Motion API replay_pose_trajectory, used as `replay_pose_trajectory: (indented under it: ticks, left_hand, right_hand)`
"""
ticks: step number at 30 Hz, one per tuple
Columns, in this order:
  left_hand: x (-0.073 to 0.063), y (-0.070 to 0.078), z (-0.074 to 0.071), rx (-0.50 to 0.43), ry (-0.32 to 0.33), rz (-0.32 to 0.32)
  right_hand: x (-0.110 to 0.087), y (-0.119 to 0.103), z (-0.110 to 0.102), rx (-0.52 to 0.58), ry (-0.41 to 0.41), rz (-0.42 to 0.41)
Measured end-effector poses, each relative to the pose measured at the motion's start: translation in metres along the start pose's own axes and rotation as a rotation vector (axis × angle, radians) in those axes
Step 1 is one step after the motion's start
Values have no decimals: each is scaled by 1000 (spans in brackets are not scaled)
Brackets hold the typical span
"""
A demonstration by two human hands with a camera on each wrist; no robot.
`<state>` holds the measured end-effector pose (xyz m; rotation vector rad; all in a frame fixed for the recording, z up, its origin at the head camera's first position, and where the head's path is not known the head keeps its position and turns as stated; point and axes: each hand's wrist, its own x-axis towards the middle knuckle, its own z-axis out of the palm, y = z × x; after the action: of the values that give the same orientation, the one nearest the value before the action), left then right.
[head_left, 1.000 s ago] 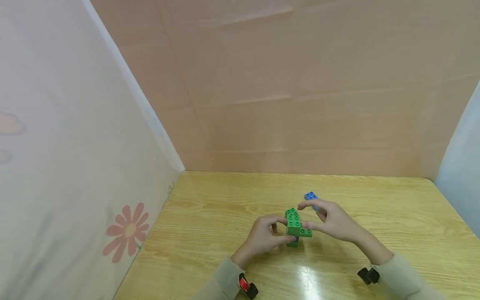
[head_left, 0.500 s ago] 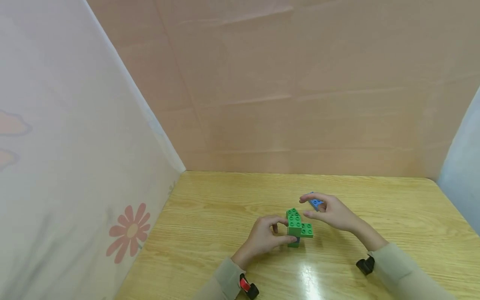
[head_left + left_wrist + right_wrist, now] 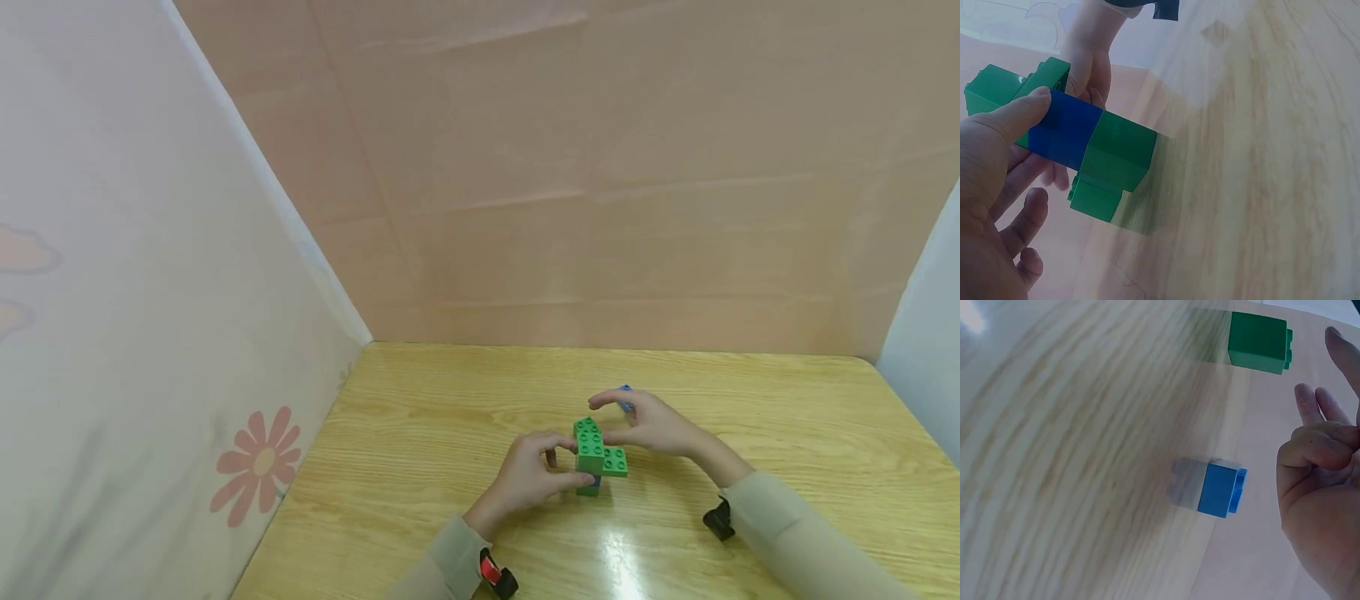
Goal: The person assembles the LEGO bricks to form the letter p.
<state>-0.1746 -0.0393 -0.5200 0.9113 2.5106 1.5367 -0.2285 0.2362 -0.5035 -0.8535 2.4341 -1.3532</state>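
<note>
The stack (image 3: 590, 457) stands upright on the table (image 3: 435, 400), a little right of the middle of the head view and between your two hands. It is made of green bricks with a blue one in the middle: in the left wrist view, green sits above the blue and a green brick forms the foot. One green brick juts out on the right side in the head view. Another shows close by the foot in the left wrist view, though you cannot tell there whether it is joined on.

Your left hand (image 3: 528, 475) grips the stack from its left side, the thumb pressed at the blue brick's upper edge and the fingers round the far side. Your right hand (image 3: 652, 425) is on the other side, thumb and forefinger spread apart and gripping nothing. Its thumb reaches right up to the stack; whether it touches is hidden.

Just beyond that hand, partly covered by it, is a loose blue brick (image 3: 1216, 489), upright on the table and apart from the stack.

Your light sleeves (image 3: 780, 525) end in black wrist devices (image 3: 718, 520). Farther out, a tan sheet (image 3: 585, 167) rises behind the table, and a pale sheet (image 3: 172, 317) with a pink flower (image 3: 258, 461) hangs at the left.
</note>
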Motion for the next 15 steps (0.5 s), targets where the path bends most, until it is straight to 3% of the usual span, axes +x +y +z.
replay_pose_trajectory:
  ticks: [5, 15]
  left_hand:
    - [0, 0, 1, -8, -3, -5]
    - [0, -2, 2, 5, 7, -18]
  right_hand:
    - [4, 6, 5, 29, -33, 42]
    - [11, 15, 14, 70, -83, 47]
